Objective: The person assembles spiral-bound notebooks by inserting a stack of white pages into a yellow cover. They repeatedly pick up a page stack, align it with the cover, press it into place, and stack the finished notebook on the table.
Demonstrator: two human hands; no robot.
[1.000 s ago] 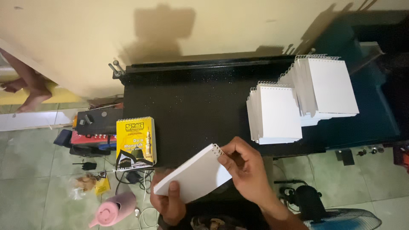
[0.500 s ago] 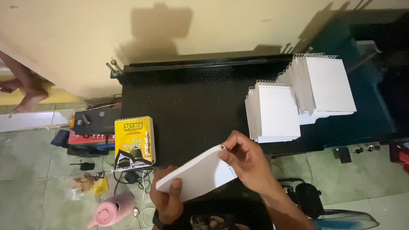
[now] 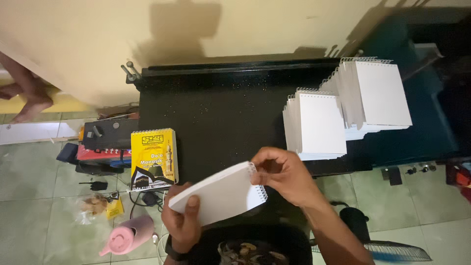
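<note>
While both hands grip it, white spiral-bound blank notepad [image 3: 222,198] tilted, left hand [image 3: 182,222] closed on lower corner, right hand [image 3: 283,175] pinching wire spine, over black tabletop [image 3: 216,108]

Yellow booklet [image 3: 154,158], pink bottle [image 3: 128,235], 2 white pad stacks [image 3: 318,125].

- The spiral notepad [image 3: 221,196] held in the left hand [image 3: 182,223] and right hand [image 3: 283,174] was plain white, with a silver wire spine.
- The table top [image 3: 216,108] was black with tiny white specks.
- Two stacks of notepads [image 3: 319,125] on it were white.
- The booklet [image 3: 153,158] on the floor was bright yellow with black shapes.
- The jug [image 3: 128,234] was pink.
- The floor tiles [image 3: 34,196] were pale green.
- The wall [image 3: 73,34] was cream.
- The punching machine [image 3: 105,135] was dark grey, with a red thing under it.
- The fan [image 3: 397,250] was black.
</note>
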